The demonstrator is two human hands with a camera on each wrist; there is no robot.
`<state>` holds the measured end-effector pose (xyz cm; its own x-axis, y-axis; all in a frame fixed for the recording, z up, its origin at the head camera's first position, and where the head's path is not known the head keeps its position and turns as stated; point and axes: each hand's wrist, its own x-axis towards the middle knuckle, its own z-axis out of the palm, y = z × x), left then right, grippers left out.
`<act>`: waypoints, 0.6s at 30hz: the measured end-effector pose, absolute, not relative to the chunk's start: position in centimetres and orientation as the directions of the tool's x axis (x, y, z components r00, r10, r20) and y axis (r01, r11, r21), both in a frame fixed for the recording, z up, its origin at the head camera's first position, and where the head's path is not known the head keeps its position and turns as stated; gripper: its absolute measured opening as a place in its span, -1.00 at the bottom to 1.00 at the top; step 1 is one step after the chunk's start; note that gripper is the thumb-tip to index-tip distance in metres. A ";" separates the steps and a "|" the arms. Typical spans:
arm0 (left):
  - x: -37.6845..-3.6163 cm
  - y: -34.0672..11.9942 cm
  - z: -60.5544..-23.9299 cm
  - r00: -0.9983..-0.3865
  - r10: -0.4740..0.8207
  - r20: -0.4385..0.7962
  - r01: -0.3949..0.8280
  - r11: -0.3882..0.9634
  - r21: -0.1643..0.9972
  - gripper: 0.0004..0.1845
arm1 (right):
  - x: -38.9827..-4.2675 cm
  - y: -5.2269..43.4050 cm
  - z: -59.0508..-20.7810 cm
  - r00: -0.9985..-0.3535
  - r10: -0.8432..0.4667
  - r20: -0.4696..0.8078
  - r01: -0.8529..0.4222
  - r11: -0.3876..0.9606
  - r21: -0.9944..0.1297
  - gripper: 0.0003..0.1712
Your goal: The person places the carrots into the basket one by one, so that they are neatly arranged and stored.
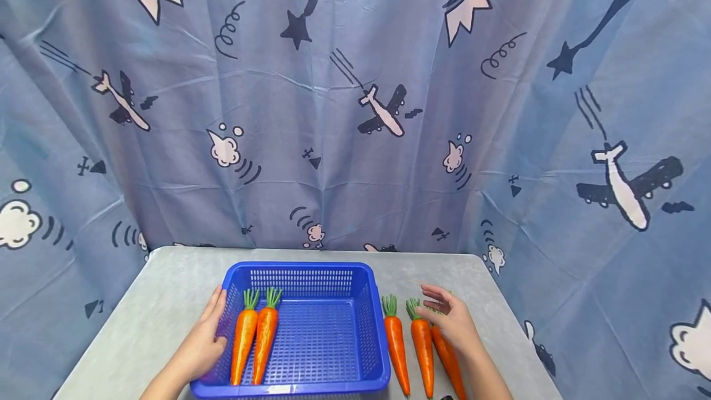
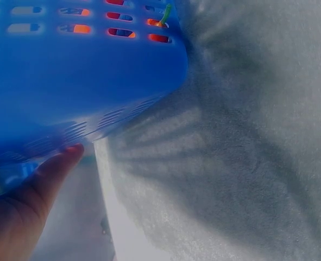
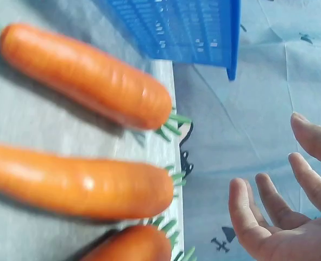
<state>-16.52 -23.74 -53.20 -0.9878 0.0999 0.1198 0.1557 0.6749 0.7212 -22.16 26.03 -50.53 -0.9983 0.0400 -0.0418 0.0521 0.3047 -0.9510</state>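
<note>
A blue plastic basket (image 1: 363, 271) sits on the table, with two orange carrots with green tops, a left one (image 1: 243, 339) and a right one (image 1: 265, 339), lying side by side in its left part. My left hand (image 1: 199, 343) rests against the basket's left side with straight fingers; its thumb (image 2: 60, 166) shows beside the basket wall in the left wrist view. To the right of the basket lie three more carrots: a near one (image 1: 395, 344), a middle one (image 1: 422, 350) and a partly covered one (image 1: 449, 360). Above the latter two hovers my right hand (image 1: 455, 326), fingers apart and loosely bent, holding nothing.
The pale grey table (image 1: 133, 326) extends on both sides of the basket. A blue curtain (image 1: 333, 159) printed with airplanes hangs behind and around it. A small dark thing (image 1: 447, 397) is cut off at the bottom edge of the head view.
</note>
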 end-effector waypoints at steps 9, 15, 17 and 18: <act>-16.5 -23.6 -53.0 -0.990 0.097 0.099 0.139 0.676 0.724 -0.01 | -21.6 29.1 -50.6 -0.993 0.097 -0.070 0.101 0.361 -0.927 -0.28; -16.5 -23.7 -53.0 -0.991 0.094 0.099 0.137 0.683 0.718 0.00 | -21.4 30.4 -50.4 -0.988 0.129 -0.084 0.127 0.377 -0.917 -0.19; -16.4 -23.7 -53.0 -0.990 0.092 0.103 0.139 0.679 0.721 -0.01 | -21.4 30.8 -50.5 -0.985 0.144 -0.090 0.140 0.386 -0.912 -0.16; -16.4 -23.7 -53.0 -0.990 0.092 0.106 0.140 0.677 0.723 -0.01 | -21.4 31.1 -50.6 -0.985 0.148 -0.090 0.142 0.391 -0.909 -0.15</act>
<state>-16.35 -23.68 -53.04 -0.9902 0.0917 0.1058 0.1398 0.6767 0.7229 -21.40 31.06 -50.64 -0.9848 0.1482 -0.0905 0.1424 0.3911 -0.9093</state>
